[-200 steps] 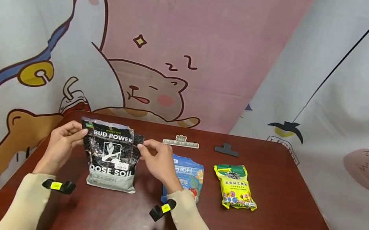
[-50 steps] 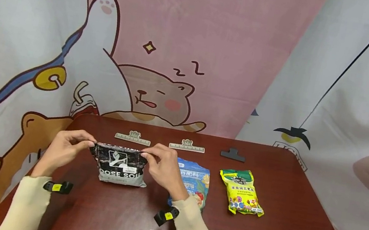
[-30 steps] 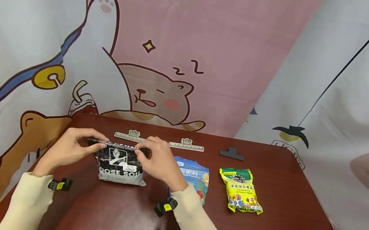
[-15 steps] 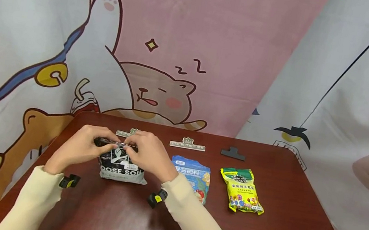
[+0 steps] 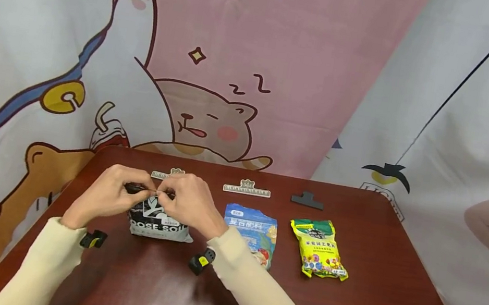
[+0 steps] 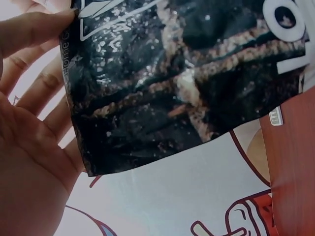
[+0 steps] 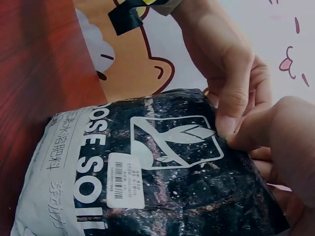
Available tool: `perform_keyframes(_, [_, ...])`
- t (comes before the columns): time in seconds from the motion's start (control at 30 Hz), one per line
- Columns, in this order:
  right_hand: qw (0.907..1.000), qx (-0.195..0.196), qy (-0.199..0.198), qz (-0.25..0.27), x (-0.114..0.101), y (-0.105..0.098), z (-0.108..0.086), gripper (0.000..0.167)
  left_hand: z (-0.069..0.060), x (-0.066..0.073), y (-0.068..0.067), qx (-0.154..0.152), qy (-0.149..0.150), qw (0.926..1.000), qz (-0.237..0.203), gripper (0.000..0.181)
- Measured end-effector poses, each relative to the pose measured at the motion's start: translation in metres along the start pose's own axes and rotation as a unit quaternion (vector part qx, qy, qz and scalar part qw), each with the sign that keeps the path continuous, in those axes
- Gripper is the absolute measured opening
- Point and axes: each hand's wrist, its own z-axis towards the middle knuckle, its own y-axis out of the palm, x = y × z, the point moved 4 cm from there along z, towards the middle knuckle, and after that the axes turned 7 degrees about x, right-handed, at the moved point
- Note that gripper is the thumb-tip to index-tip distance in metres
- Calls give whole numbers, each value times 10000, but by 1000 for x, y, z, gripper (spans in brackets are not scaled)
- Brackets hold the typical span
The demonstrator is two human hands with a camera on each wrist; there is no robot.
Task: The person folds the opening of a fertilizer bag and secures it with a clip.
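A black and pale grey soil bag [image 5: 157,225] stands on the table, its top folded down to the printed plant picture. My left hand [image 5: 111,195] pinches the folded edge with thumb and fingers. On the same edge my right hand [image 5: 191,203] pinches too, the thumbs meeting near the middle. Close up in the right wrist view, the thumb tips press the fold of the bag [image 7: 172,191], which carries a white barcode label. The left wrist view shows one black side of the bag [image 6: 147,93] beside my spread left fingers [image 6: 44,83].
On the table [image 5: 374,298], right of the soil bag, lie a blue bag [image 5: 254,228], partly behind my right sleeve, and a yellow-green bag [image 5: 319,250]. Along the back are two keyboard-patterned clips [image 5: 247,190], one partly hidden by my right hand, and a dark clip [image 5: 307,200].
The soil bag's top stood up with its upper lettering showing; it is now folded down. My hands have slid inward along the fold from the corners to the middle.
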Motion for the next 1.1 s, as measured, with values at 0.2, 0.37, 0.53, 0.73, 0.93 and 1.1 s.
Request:
perform_keyframes(0.2, [9999, 95, -69, -121, 2, 1, -3, 14, -1, -4, 0, -109, -268, 9996, 29, 23])
perform_keyframes(0.37, [9999, -20, -45, -134, 3, -1, -4, 14, -4, -9, -1, -247, -582, 9977, -248, 14])
perform_keyframes(0.53, [9999, -61, 65, 51, 6, -6, -6, 13, -9, -16, -6, -182, -770, 9958, -452, 13])
perform_keyframes(0.73, [9999, 30, -85, 118, 9, -6, -7, 13, -12, -19, -7, 28, -738, 9957, -554, 18])
perform_keyframes(0.93, [9991, 298, -261, 125, 10, -3, -8, 12, -12, -19, -4, 169, -729, 9948, -698, 20])
perform_keyframes(1.1, [9994, 262, -192, 66, 11, -3, -8, 14, -13, -24, -5, 83, -877, 9944, -581, 15])
